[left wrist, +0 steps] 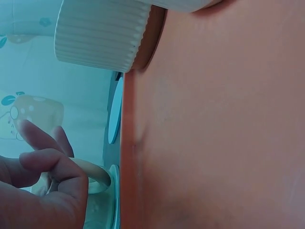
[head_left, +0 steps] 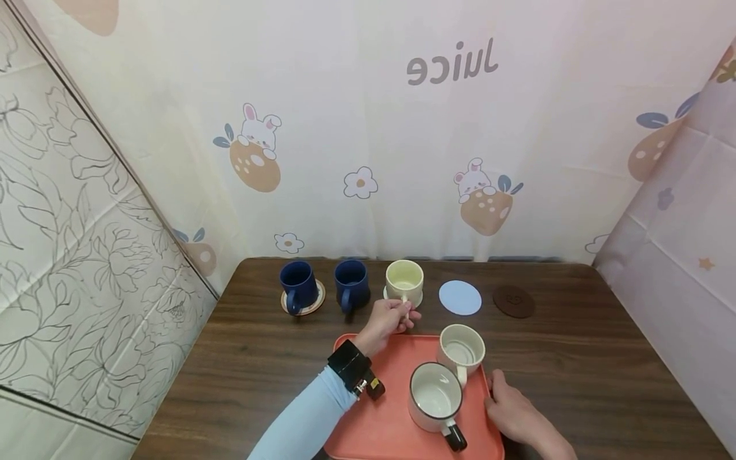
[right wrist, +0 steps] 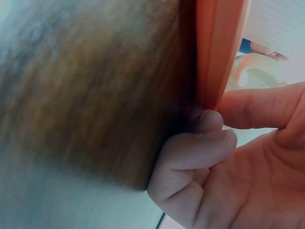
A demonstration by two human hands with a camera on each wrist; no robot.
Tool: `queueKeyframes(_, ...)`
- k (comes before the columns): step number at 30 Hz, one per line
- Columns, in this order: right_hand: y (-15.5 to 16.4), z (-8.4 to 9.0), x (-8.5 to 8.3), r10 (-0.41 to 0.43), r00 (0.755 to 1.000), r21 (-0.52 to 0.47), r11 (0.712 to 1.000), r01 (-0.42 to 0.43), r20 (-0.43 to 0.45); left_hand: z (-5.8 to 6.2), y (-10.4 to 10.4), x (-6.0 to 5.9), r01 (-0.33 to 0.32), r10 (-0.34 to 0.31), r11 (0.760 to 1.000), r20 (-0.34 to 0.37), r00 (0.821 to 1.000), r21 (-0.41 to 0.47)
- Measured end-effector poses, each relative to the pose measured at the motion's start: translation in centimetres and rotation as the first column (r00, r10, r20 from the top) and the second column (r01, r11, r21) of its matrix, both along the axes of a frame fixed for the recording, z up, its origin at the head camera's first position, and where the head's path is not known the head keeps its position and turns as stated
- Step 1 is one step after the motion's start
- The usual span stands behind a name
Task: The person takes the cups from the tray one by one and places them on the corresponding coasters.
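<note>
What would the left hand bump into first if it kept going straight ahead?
The pale yellow mug, whose handle the left hand already pinches; beyond it, probably the curtain.

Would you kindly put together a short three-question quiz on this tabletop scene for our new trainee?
1. True or false: the left hand holds the handle of the pale yellow mug.
2. How many mugs stand on the orange tray?
3. What does the right hand grip: A) the blue coaster; B) the tray's edge; C) a navy mug?

Key:
1. True.
2. Two: the ribbed cream mug and the black-handled cream mug.
3. B.
</note>
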State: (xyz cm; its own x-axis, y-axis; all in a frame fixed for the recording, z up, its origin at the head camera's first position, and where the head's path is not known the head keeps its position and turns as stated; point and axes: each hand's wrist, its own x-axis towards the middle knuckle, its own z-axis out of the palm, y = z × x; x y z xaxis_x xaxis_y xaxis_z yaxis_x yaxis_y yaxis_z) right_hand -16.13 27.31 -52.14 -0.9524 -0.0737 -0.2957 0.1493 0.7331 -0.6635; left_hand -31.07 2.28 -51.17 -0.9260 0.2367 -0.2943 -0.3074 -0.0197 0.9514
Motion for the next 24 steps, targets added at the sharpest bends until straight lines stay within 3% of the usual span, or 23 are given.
queueKeyframes(6,0.42,-0.45,-0.21,0.035,0.999,0.021,0.999,-0.034,-0.023,-0.01,0.02,0.09,0.010,-0.010,1.000,-0.017,1.000,-0.015)
queueKeyframes(11,0.02,-0.06,-0.09,0.015,1.000,0.012,1.000,-0.015,-0.024,0.01,0.01,0.17,0.007,-0.008,0.999,-0.028,1.000,-0.048)
queueKeyframes(24,-0.35,0.45,0.10,-0.004,1.000,0.034,0.999,0.005,-0.031,-0.19,-0.38,-0.19,0.061,-0.062,0.998,-0.027,0.998,-0.016)
